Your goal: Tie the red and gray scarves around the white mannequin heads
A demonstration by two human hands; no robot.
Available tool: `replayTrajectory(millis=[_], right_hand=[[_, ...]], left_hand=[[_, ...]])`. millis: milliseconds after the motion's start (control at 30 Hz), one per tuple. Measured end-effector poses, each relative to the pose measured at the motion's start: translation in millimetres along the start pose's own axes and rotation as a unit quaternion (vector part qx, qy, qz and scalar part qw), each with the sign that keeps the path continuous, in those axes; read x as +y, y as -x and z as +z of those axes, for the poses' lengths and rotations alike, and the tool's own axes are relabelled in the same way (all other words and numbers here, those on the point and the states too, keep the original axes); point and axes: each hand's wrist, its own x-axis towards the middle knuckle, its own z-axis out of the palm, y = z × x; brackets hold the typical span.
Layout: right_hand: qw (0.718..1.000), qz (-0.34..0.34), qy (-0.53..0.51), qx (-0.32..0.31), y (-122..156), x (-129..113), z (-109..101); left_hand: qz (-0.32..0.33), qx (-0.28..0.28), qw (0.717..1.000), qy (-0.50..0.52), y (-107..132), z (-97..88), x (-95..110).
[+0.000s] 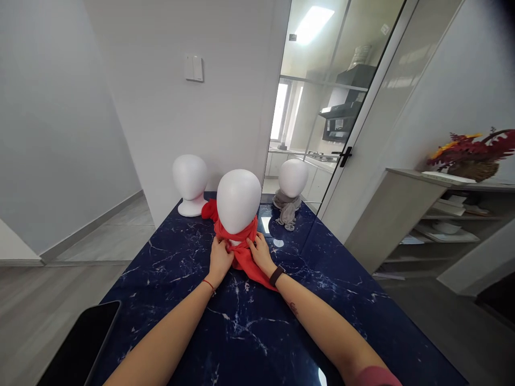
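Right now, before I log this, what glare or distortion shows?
Head view: the ceiling light burns out white, the glossy table carries white glare patches, wide-angle stretching shows toward the edges, the upper right corner is dark, and the red scarf, left hand and right hand look reasonably sharp.

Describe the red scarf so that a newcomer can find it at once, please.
On the dark blue marbled table, find the middle white mannequin head, nearest the camera. The red scarf lies around its neck, touched by the left hand and right hand. Its bright colour sets it apart from the grey scarf on the rightmost mannequin head.
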Motion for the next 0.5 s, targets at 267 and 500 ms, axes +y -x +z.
replayTrajectory(millis=[267, 500], right_hand=[[1.000, -0.012, 0.021, 0.004, 0.9, -5.3, -4.4], [0.970, -0.015, 0.239, 0.034, 5.4, -14.0, -6.2]], left_hand=[[0.010, -0.013, 1.000, 0.013, -1.6, -7.2, 5.8], [-0.017, 0.012, 0.999, 0.027, 2.2, -5.0, 11.7]])
